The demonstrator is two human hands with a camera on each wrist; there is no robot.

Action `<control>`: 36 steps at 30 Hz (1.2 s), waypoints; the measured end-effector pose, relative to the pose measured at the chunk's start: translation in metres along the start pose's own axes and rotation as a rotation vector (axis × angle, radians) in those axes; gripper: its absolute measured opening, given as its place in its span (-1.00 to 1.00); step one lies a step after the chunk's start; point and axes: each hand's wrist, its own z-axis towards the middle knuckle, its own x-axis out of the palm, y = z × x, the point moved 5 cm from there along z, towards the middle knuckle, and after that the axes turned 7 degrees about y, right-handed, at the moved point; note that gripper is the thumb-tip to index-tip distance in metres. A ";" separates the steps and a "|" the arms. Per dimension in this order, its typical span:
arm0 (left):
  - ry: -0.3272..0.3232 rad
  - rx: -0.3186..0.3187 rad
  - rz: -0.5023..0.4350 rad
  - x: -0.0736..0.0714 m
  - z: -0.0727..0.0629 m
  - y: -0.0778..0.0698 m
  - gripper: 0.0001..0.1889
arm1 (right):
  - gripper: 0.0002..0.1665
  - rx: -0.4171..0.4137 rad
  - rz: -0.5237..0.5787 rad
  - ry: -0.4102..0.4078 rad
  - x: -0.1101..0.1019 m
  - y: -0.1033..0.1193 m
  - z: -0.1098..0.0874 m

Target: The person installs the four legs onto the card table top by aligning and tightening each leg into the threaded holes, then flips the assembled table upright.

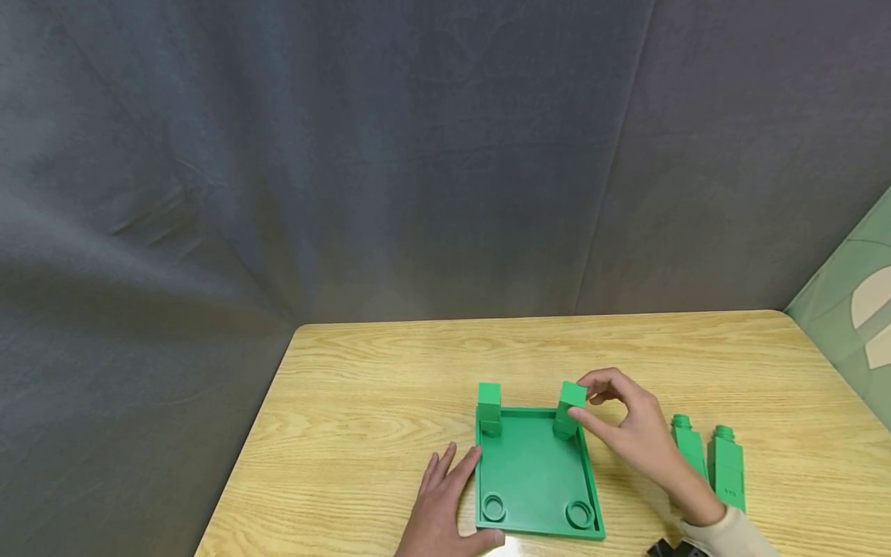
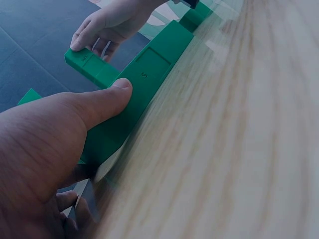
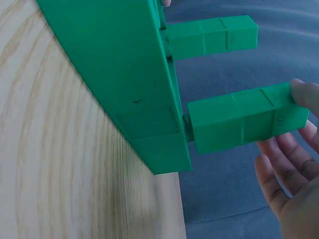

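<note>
A green tray-like toy tabletop [image 1: 532,468] lies with its raised rim upward on the wooden table. At its near left corner my left hand [image 1: 440,514] holds it, thumb [image 2: 119,89] against the front wall and a fingertip at the left side. My right hand [image 1: 643,437] pinches the top of a square green leg [image 3: 244,119] between thumb and fingers. That leg stands at the far right corner, its narrow neck partly visible at the base. Another green leg [image 1: 489,398] stands upright at the far left corner. Round sockets [image 1: 493,507] show at both near corners.
Two loose green legs [image 1: 727,468] with threaded ends lie to the right, one partly behind the right forearm. A dark curtain [image 1: 445,170] hangs behind the wooden table [image 1: 362,371]. Green patterned fabric [image 1: 859,309] is at the far right.
</note>
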 end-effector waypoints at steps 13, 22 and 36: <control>0.005 -0.012 -0.017 0.000 0.001 0.000 0.09 | -0.26 -0.107 -0.006 0.047 0.002 0.002 0.001; 0.003 -0.005 -0.015 0.000 0.000 0.000 0.09 | -0.35 -0.110 0.028 0.062 -0.001 0.003 0.000; -0.015 0.015 0.015 0.000 -0.001 -0.001 0.08 | -0.39 -0.016 0.023 0.034 -0.001 0.000 0.001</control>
